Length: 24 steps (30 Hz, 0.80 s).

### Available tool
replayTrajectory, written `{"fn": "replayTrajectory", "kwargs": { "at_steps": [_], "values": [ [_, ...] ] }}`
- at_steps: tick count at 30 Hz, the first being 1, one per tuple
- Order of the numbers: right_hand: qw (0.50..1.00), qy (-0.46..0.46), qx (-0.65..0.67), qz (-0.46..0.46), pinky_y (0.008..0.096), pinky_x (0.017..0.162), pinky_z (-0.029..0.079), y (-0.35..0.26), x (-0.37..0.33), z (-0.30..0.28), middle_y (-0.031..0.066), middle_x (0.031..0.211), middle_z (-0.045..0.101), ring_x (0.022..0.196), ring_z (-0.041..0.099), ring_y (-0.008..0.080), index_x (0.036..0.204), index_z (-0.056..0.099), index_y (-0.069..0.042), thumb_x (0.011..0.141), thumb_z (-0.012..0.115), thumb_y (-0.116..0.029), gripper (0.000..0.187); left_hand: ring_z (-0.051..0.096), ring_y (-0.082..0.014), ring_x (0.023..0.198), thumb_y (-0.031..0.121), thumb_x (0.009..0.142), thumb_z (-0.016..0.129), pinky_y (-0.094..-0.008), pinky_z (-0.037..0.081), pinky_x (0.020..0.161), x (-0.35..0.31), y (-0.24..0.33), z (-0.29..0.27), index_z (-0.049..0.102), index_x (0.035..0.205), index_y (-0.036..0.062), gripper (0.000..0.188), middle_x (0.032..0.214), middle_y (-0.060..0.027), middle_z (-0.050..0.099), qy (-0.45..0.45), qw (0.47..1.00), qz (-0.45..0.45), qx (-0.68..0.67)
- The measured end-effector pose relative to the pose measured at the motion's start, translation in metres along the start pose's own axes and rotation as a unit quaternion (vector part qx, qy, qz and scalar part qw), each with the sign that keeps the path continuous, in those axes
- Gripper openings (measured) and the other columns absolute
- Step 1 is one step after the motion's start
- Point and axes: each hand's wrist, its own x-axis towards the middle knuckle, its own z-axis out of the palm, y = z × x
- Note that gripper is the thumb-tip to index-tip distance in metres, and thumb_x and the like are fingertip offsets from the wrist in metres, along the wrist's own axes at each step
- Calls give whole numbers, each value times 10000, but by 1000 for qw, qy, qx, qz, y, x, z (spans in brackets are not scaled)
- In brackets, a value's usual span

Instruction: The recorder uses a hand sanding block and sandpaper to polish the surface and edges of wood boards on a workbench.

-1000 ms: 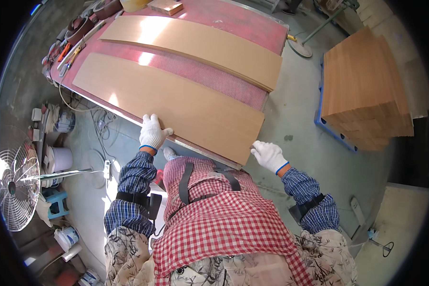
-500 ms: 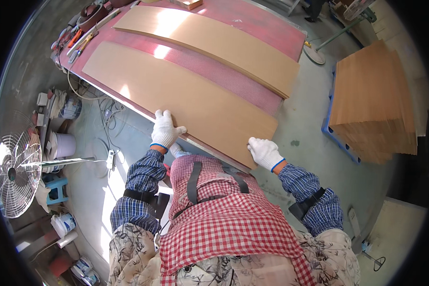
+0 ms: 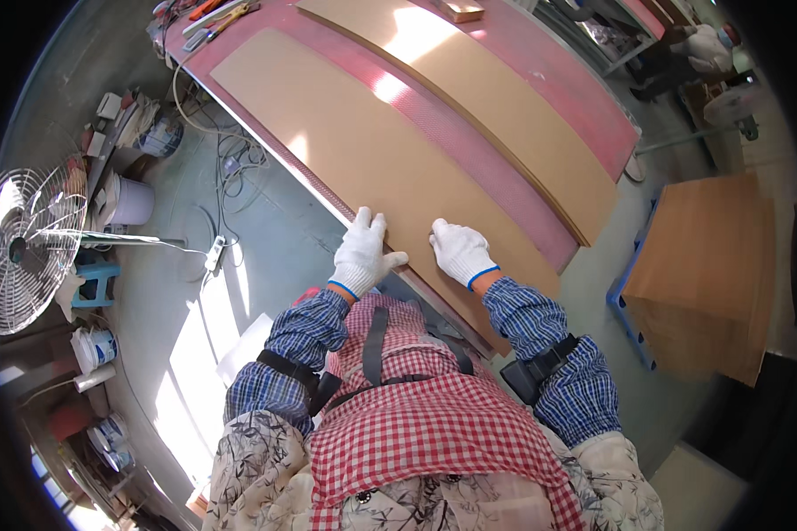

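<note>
A long brown board (image 3: 328,124) lies flat along the near edge of a pink-topped table (image 3: 562,75). My left hand (image 3: 363,254), in a white glove, rests on the board's near edge with its fingers stretched and its thumb apart. Close to its right, my right hand (image 3: 463,254), gloved too, is over the board's surface with its fingers curled together. Whatever those fingers may pinch is hidden. Beyond a strip of pink mesh-like surface lies a second long brown board (image 3: 496,115), apparently thicker or stacked.
Hand tools (image 3: 217,19) lie at the table's far left corner. A standing fan (image 3: 35,252), a power strip (image 3: 214,254) with cables and a white bucket (image 3: 128,199) are at left. At right, stacked brown sheets (image 3: 700,274) rest on a blue pallet (image 3: 629,296). Another person (image 3: 704,49) is far right.
My right hand has moved from the board's right end leftward along it, close to my left hand. My left hand remains at the near edge. The whole view has swung round.
</note>
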Motion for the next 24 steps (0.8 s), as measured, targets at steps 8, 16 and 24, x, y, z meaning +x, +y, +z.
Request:
{"fn": "replayTrajectory", "kwargs": {
  "at_steps": [8,16,24],
  "values": [
    [999,-36,-27,-17,492,762,544,-68,96,-39,233,922,696,894,689,388,1027,590,-19,950,523,-249,252,633,-331,995,276,885,633,-416,534,831,5,-54,17,613,1182,86,353,1166,-114,582,31,979,181,-89],
    [999,6,-35,-26,515,765,533,-131,201,-69,227,890,694,882,687,390,1023,601,-24,959,514,-272,271,660,-305,887,221,908,598,-392,566,733,8,-55,12,611,1154,68,290,1127,-111,577,-7,942,307,-132],
    [997,0,-58,-52,508,838,526,-220,325,-101,240,1018,687,991,663,400,1057,614,-15,956,513,-270,293,669,-304,899,164,898,555,-402,574,740,7,-69,27,625,1147,119,263,1199,-59,597,-58,920,308,-234]
  ]
}}
